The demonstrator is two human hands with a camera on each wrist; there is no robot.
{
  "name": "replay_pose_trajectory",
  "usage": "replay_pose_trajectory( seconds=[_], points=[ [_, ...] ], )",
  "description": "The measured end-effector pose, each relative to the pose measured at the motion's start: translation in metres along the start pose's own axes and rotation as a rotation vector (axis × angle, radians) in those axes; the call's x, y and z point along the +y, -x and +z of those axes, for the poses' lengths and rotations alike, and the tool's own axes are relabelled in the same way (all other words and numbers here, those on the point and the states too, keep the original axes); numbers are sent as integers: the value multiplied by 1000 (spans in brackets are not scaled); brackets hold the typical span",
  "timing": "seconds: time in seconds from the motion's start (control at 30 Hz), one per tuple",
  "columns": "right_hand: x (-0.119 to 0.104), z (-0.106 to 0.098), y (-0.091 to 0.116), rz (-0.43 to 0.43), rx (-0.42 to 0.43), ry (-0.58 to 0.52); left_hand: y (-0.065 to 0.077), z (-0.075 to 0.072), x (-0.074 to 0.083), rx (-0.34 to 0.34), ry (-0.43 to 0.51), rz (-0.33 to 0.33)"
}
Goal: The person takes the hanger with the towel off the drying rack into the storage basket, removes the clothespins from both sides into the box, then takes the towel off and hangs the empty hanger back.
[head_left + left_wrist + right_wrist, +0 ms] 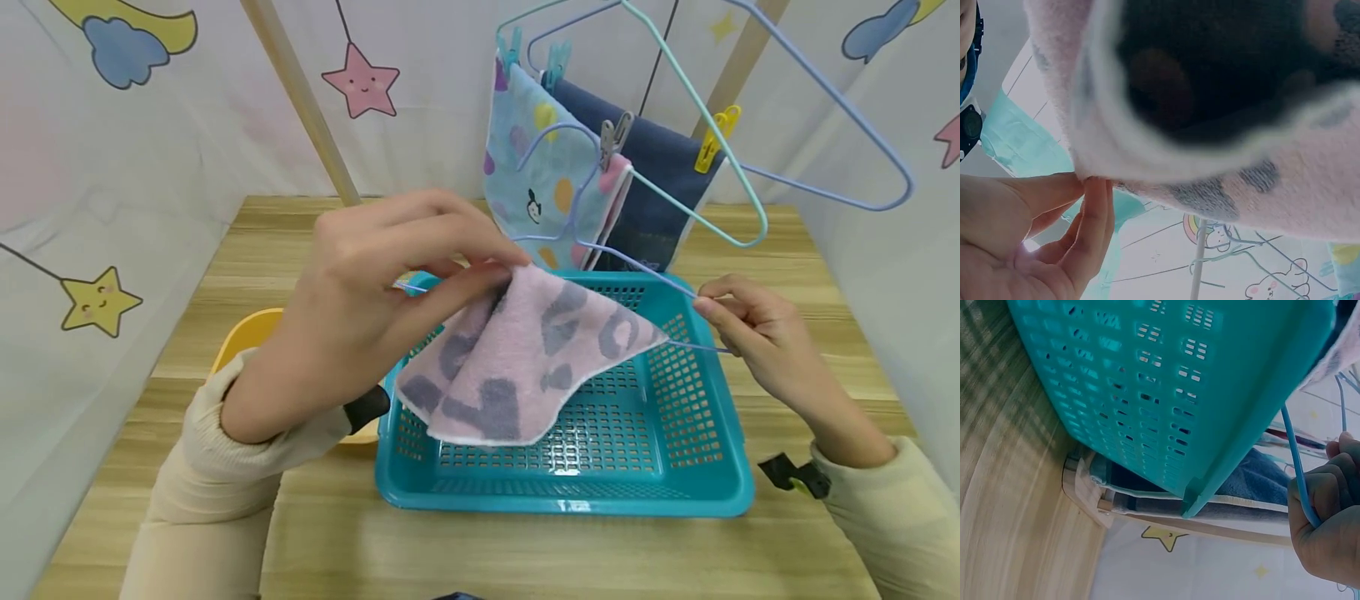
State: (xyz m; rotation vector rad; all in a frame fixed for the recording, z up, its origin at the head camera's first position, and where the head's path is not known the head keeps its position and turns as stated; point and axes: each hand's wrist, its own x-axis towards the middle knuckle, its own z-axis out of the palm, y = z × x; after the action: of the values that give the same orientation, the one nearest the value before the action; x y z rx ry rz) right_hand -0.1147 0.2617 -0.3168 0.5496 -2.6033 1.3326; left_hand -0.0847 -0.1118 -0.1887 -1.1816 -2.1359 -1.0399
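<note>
Wood-grain tabletop (450, 554), enclosed by a white printed curtain (225, 158). Contents listed from near to far.

Sleeves: two, cream, a dark wrist strap at each.

Left hand (382, 287): thumb and fingertips brought together, pinching the upper edge of the cloth.

Right hand (765, 337): fingers curled round one end of the hanger, beside the basket's right rim.

Cloth (498, 367): one, pink with grey patches, white hem; held over the basket, hanging in folds and tapering to a corner at right. Its near hem is blurred in the left wrist view.

Hanger (573, 236): one, lilac-blue, hook upward. The lower bar runs from the right hand to the cloth's corner, where the cloth hides it; whether the cloth is folded over the bar cannot be told.

Basket (562, 503): one, teal, perforated, on the tabletop beneath the cloth, which covers part of its interior.

Yellow container (242, 340): one, left of the basket, largely blocked by the left arm.

Dotted towel (521, 137): light blue, hanging behind the held hanger; blue clips at its upper left, grey clips (607, 146) at its right.

Navy cloth (648, 217): hanging behind the towel, partly screened by it; yellow clip (717, 140) at its right corner.

Hung hangers: one mint green (761, 233), one lilac (910, 183), jutting rightward above the right hand.

Wooden poles (303, 100): two, slanting, against the curtain.

Curtain prints: pink star (363, 81), yellow star (101, 302), blue clouds.
</note>
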Motion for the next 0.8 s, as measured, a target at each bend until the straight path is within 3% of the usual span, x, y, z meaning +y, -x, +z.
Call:
replay_pose_trajectory(
  seconds=[0.37,0.5,0.8],
  points=[
    [7,-5,0,-2,-27,-8,-4,-10,16,110,104,5],
    [8,-6,0,9,-20,-34,-3,-9,15,101,115,-3],
    [3,-10,-2,-23,-23,-61,3,-2,4,30,25,-36]
  ],
)
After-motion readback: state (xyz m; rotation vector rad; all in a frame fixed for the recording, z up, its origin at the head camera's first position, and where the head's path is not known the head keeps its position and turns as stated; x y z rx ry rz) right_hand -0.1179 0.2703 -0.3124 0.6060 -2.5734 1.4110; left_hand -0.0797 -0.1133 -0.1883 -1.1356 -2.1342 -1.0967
